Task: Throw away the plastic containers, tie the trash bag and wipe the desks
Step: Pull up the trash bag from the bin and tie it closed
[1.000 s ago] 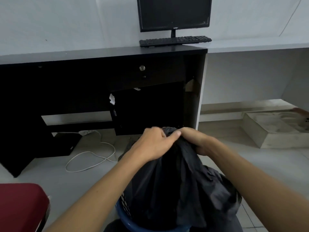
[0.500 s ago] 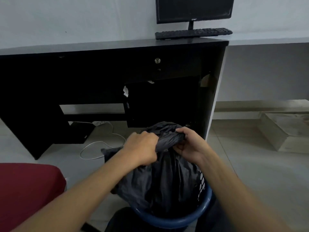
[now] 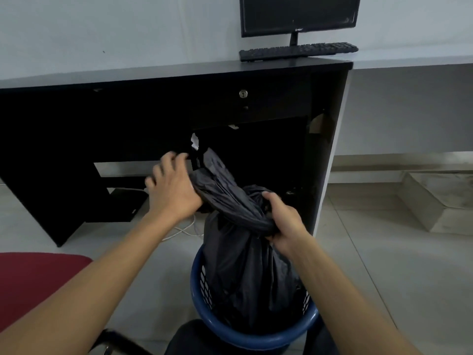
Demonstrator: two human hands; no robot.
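trash bag [image 3: 243, 265] contents hidden, monitor [image 3: 298, 14] top cropped

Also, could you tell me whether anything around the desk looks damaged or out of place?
Yes: the desk has a chipped inner panel on the right, brown board showing; a white cable lies loose below it.

black monitor [image 3: 298, 14] behind a keyboard [image 3: 298, 50], red chair seat [image 3: 33, 285], white cable [image 3: 177, 232]

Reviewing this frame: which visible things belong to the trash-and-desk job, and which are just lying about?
Job: black plastic trash bag, gripped by left hand and right hand; blue mesh waste basket; black desk.
Lying about: black monitor; black keyboard; white cable; red chair seat; grey concrete block.
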